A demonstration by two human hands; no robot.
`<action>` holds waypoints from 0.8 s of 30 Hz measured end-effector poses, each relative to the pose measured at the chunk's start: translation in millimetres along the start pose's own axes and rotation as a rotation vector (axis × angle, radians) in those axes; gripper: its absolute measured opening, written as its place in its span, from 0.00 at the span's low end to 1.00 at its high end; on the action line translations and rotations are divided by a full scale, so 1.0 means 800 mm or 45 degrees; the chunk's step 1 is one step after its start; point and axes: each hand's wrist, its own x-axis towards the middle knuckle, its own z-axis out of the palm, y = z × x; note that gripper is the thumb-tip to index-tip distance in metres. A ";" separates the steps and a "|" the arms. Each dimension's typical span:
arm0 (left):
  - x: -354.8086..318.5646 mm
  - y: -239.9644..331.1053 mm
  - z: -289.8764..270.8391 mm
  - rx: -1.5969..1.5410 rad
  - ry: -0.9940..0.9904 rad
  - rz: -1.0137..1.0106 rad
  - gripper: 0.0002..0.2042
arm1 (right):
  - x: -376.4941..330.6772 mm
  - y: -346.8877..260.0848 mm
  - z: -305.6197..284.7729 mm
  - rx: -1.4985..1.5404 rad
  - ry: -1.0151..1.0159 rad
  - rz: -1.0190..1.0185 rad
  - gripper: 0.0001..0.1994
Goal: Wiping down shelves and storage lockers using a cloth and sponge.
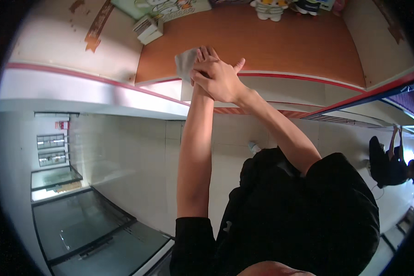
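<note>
My left hand (209, 51) lies with its fingers stretched out and its thumb spread to the right. It rests over a grey cloth (184, 63) at the front left of a brown wooden shelf (280, 48). Across the back of that hand lies my right hand (221, 80), its fingers bent down over the outer side. Part of the cloth sticks out to the left of both hands; the rest is hidden under them. The left palm cannot be seen.
A small white box (148, 30) stands at the shelf's back left corner, near a green printed picture panel (163, 8). Plush toys (269, 10) sit at the back. Red trim (308, 82) edges the shelf front. Another person (388, 161) is at the far right.
</note>
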 end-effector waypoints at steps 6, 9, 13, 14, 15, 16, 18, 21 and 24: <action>0.062 0.146 -0.045 -0.307 -0.246 0.097 0.65 | -0.038 0.019 -0.122 -0.223 0.106 0.093 0.13; 0.074 0.237 -0.009 -0.451 0.113 0.139 0.66 | -0.062 0.022 -0.198 -0.362 0.118 0.131 0.11; 0.107 0.336 -0.063 -0.677 0.171 0.336 0.65 | -0.104 0.046 -0.287 -0.475 0.199 0.071 0.10; 0.113 0.357 -0.074 -0.480 0.260 0.485 0.65 | -0.115 0.050 -0.306 -0.510 0.215 0.044 0.10; 0.120 0.376 -0.084 -0.487 0.254 0.479 0.65 | -0.125 0.052 -0.322 -0.511 0.207 0.052 0.10; 0.125 0.395 -0.093 -0.429 0.171 0.573 0.64 | -0.135 0.052 -0.336 -0.574 0.218 0.046 0.10; 0.140 0.432 -0.106 -0.321 0.008 0.768 0.63 | -0.153 0.055 -0.364 -0.707 0.245 0.036 0.10; 0.160 0.465 -0.135 -0.235 -0.117 0.812 0.58 | -0.165 0.066 -0.393 -0.819 0.242 0.039 0.09; 0.175 0.481 -0.166 -0.132 -0.253 0.672 0.49 | -0.171 0.078 -0.407 -0.945 0.208 0.070 0.07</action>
